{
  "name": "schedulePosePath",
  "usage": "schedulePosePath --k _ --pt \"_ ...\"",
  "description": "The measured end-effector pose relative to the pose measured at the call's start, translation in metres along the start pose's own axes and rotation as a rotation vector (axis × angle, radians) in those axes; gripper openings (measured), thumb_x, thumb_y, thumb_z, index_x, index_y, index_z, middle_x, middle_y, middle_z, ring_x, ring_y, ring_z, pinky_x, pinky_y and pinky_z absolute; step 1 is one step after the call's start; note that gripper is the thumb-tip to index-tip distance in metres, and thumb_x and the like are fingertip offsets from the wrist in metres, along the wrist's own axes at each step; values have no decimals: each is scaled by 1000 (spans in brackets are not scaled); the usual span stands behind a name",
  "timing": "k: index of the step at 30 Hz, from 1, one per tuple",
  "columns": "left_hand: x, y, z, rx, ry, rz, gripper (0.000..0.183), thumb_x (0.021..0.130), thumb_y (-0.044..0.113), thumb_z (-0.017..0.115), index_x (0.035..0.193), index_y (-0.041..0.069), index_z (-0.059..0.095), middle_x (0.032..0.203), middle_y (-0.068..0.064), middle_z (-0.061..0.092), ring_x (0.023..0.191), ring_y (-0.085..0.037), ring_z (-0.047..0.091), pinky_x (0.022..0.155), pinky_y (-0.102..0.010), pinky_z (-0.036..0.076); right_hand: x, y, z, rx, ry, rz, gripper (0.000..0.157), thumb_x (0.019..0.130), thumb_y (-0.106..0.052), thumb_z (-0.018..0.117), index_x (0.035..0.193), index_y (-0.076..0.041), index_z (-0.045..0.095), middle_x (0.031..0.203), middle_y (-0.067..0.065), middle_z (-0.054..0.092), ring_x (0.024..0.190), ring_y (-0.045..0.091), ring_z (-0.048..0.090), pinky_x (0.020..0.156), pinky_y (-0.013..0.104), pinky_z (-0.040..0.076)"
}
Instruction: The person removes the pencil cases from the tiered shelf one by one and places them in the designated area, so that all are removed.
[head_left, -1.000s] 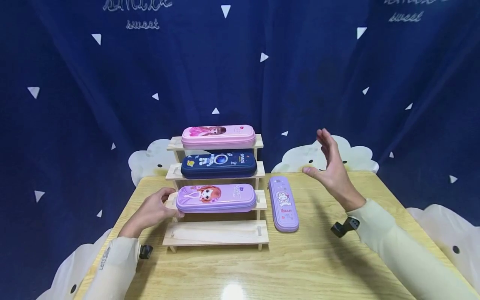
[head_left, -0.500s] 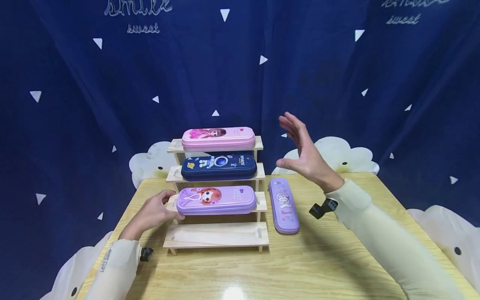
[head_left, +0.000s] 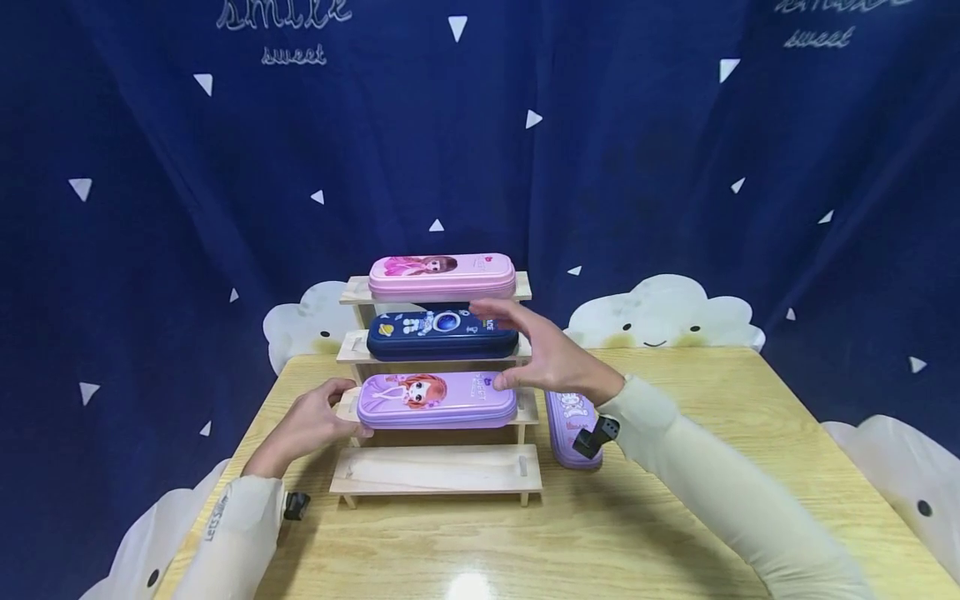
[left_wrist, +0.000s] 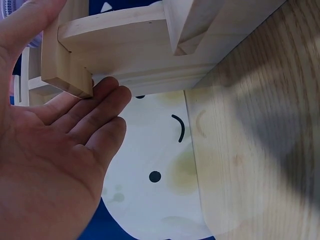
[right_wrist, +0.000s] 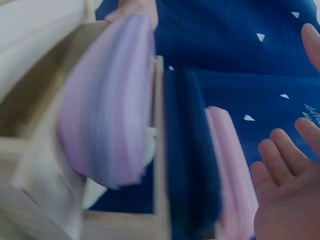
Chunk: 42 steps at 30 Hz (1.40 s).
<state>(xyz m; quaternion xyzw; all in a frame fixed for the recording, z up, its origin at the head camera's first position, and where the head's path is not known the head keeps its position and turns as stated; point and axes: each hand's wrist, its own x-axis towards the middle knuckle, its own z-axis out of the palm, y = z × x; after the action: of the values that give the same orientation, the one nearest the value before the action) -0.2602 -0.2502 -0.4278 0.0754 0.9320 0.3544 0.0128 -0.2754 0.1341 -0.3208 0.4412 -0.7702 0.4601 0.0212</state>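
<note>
A stepped wooden rack (head_left: 435, 469) stands on the table, with pencil cases lying on its upper shelves. On the third shelf down is a lilac pencil case (head_left: 435, 398) with a red-haired girl. My left hand (head_left: 313, 419) grips that shelf's left end; in the left wrist view its fingers (left_wrist: 107, 117) are at the wood. Above the right part of the rack my right hand (head_left: 551, 354) hovers, fingers and thumb spread, overlapping the lilac case and the navy space pencil case (head_left: 420, 337). In the right wrist view, blurred, that hand (right_wrist: 295, 190) holds nothing.
A pink pencil case (head_left: 442, 277) lies on the top shelf. Right of the rack, a purple pencil case (head_left: 566, 429) lies on the table (head_left: 675, 467), partly hidden by my right wrist. Behind hangs a dark blue curtain (head_left: 637, 167) with white triangles.
My right hand has moved left and down, from beyond the purple case to over the rack's right side. The left hand has stayed at the shelf end.
</note>
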Motion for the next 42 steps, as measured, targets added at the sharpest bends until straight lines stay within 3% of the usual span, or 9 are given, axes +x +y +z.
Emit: schedulePosePath --k 9,14,32,42 --pt "0 -2 0 3 10 15 87 66 37 93 136 3 55 141 -24 60 135 -47 52 112 -60 42 -10 17 26 57 -93 44 87 76 -32 87 150 -13 45 154 8 51 144 25 47 122 50 34" --pt "0 -1 0 5 7 13 87 67 37 93 137 3 55 141 -24 59 135 -48 52 112 -60 42 -14 26 34 28 -126 82 82 76 -24 87 148 -14 49 149 6 56 139 24 52 119 49 37" --pt "-1 -1 1 -8 -15 -15 91 67 40 92 139 3 52 144 -25 56 137 -48 50 113 -60 41 -18 52 48 -138 -172 174 84 74 -31 89 148 -20 51 152 1 54 137 21 51 115 45 38" --pt "0 -1 0 -10 -11 -14 91 68 39 92 140 3 52 145 -25 56 137 -48 49 113 -60 41 -20 64 53 -112 -146 238 88 71 -34 90 149 -23 50 149 4 56 124 22 55 107 42 41"
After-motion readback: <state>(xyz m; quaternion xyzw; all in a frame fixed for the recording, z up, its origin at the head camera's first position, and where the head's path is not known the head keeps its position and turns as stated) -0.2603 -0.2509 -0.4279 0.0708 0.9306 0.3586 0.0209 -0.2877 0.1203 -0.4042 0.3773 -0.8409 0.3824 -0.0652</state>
